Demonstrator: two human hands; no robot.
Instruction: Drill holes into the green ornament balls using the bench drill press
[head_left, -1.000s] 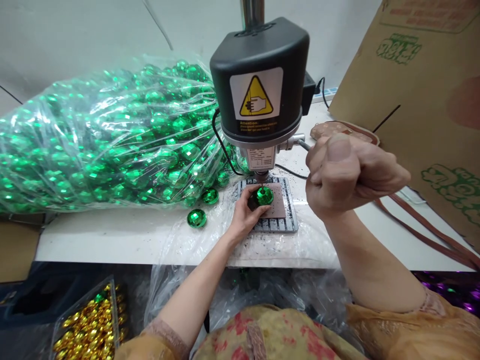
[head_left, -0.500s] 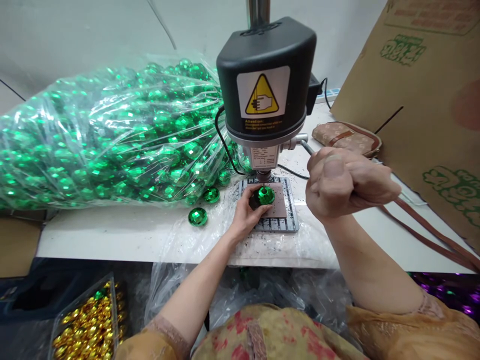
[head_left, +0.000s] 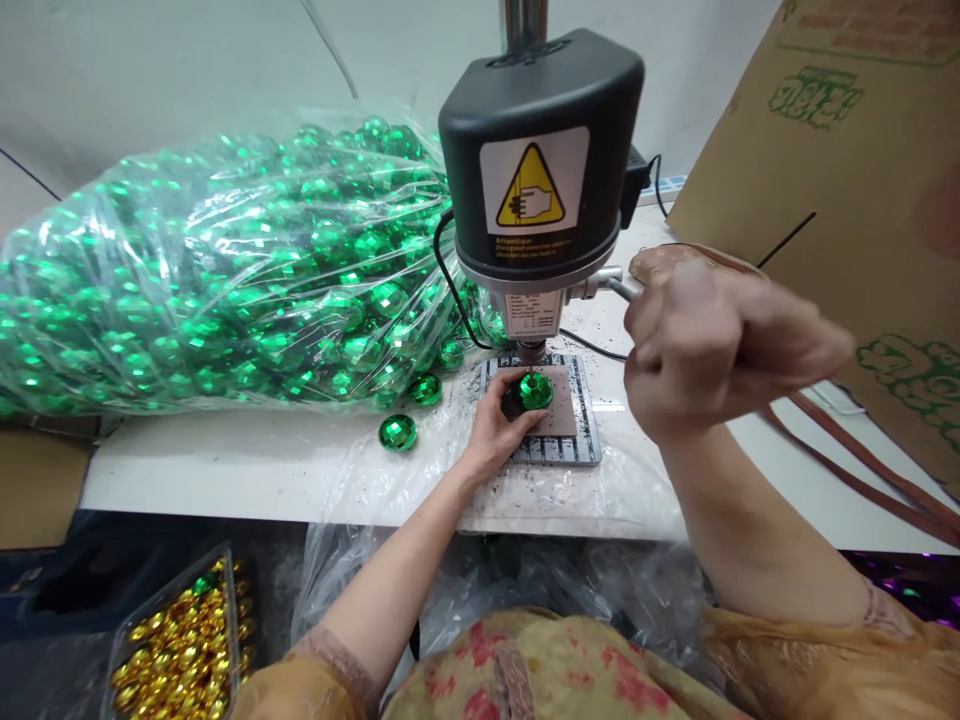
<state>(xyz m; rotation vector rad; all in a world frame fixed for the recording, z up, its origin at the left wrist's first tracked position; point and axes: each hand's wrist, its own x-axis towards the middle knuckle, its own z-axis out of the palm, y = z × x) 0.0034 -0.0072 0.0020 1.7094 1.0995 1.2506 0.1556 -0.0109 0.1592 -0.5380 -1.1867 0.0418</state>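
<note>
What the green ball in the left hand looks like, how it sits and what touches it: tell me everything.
The green ball is shiny, rounded and faceted, seemingly coated plastic, with a dark spot on top. It appears to rest on the brown pad, under the drill head. The left hand grips it. Whether anything above touches it is too small to tell.

"Attention:" (head_left: 512, 241) and yellow hand-warning triangle (head_left: 531, 190) on black drill head (head_left: 547, 95)
</note>
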